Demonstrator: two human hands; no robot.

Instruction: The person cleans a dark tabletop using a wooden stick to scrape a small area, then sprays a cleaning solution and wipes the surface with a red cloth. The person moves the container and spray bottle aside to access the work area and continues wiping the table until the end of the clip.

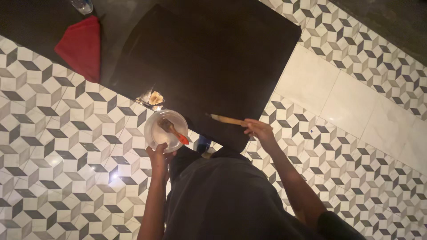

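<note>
Low in the frame, left of centre, the left hand [159, 156] grips the near rim of a clear round bowl [155, 132], which holds a brush with an orange-red handle [174, 131]. Right of centre, the right hand [259, 130] pinches the end of a pale wooden stick [227, 119] lying over the dark table [209, 58]. At upper left, a red cloth [82, 46] sits on the table edge. Patterned floor tiles [58, 151] surround it all.

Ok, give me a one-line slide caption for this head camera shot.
Over patterned floor tiles, the left hand holds a clear bowl while the right hand holds a wooden-handled brush against a dark table.
</note>
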